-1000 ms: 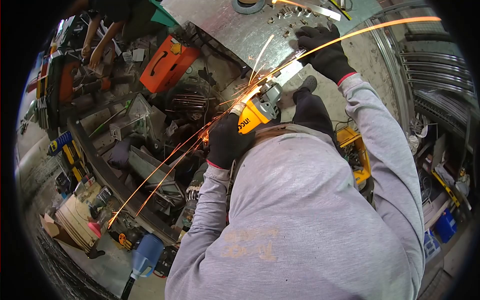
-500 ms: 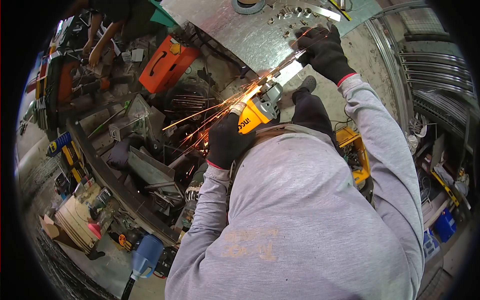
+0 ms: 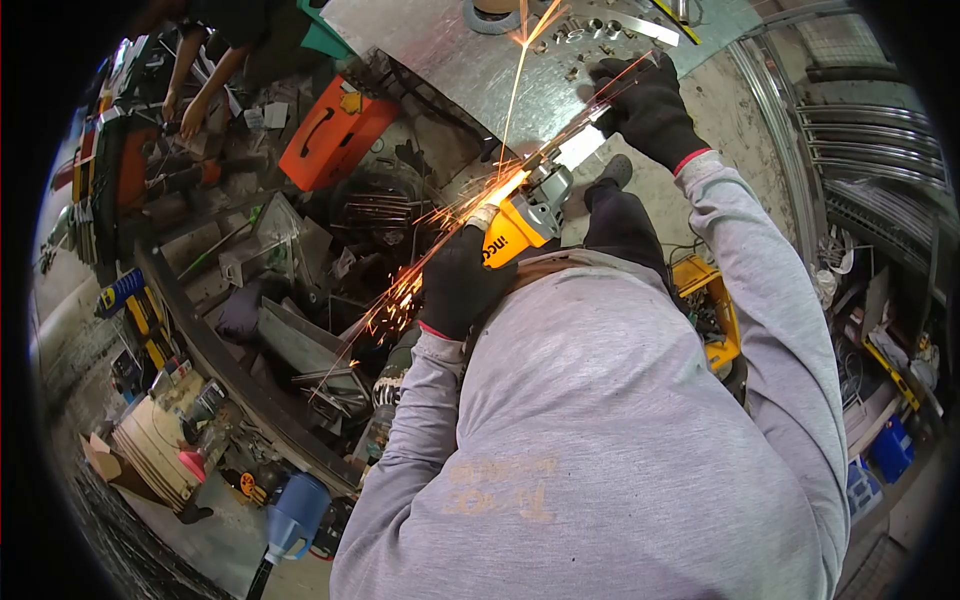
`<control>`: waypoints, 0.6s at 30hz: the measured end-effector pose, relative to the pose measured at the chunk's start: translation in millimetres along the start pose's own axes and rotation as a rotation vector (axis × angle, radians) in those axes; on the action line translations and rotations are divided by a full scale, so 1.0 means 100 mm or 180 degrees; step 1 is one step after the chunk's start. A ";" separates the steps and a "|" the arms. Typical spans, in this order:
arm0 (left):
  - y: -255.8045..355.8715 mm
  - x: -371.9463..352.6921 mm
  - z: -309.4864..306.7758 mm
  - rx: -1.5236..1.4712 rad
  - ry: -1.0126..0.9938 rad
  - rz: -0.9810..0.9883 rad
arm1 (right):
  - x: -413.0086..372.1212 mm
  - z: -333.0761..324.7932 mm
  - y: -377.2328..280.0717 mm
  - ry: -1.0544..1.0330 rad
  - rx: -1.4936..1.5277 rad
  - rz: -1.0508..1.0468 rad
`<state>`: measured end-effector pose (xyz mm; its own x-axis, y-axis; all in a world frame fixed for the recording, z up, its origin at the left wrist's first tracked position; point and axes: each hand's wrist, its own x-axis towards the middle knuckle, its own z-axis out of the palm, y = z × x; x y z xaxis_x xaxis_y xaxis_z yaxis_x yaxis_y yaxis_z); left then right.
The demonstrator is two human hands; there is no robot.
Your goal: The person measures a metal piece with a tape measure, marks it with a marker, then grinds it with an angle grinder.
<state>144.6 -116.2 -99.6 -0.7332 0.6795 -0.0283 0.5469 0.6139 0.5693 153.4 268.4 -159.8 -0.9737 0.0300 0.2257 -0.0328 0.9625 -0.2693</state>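
Note:
My left hand (image 3: 462, 285), in a black glove, is wrapped round a yellow and grey angle grinder (image 3: 522, 232) close to my waist. Bright sparks stream from the grinder's head toward the lower left, and some fly up over the table. Beyond the grinder, my right hand (image 3: 650, 108), also gloved in black, grips the far end of a flat metal strip (image 3: 580, 147) beside the table edge. The strip's near end meets the grinder's head amid the glare, which hides the exact contact. Fingers of the right hand are partly hidden by the glove's dark shape.
A metal table (image 3: 440, 60) carries several small metal rings (image 3: 595, 27), a flat bar (image 3: 645, 27) and a round disc (image 3: 495, 15). An orange toolbox (image 3: 335, 135) and scrap lie left. A yellow crate (image 3: 722, 340) is by my right side. Another person's hands (image 3: 190, 115) are upper left.
The spark spray has shifted, with a new streak shooting up across the table. My left hand and the grinder have moved very slightly; my right hand stays nearly in place.

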 end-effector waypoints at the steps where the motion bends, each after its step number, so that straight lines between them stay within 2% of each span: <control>1: 0.01 -0.01 0.00 -0.0001 -0.0002 0.0005 | -0.02 0.02 0.02 0.0001 -0.0003 0.0005; 6: 0.03 0.01 -0.06 0.0051 -0.0188 -0.0055 | 0.01 -0.06 -0.05 -0.0135 -0.0268 0.0041; 10: 0.04 0.01 -0.04 -0.0031 -0.0144 -0.0123 | 0.00 -0.06 0.00 -0.0218 -0.0092 0.0133; 13: 0.05 -0.01 -0.06 0.0053 -0.0248 -0.0205 | 0.02 -0.06 0.01 0.0041 -0.0026 -0.0004; 15: 0.06 -0.01 -0.07 0.0163 -0.0457 -0.0390 | 0.05 -0.17 -0.06 -0.0425 -0.0168 0.0206; 18: 0.06 0.01 -0.08 0.0072 -0.0293 -0.0215 | 0.07 -0.17 -0.09 -0.0393 -0.0281 0.0205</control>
<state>143.9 -115.2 -90.1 -0.7289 0.6698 -0.1420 0.5073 0.6676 0.5450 151.0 264.4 -139.6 -0.9936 0.0644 0.0925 0.0453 0.9798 -0.1949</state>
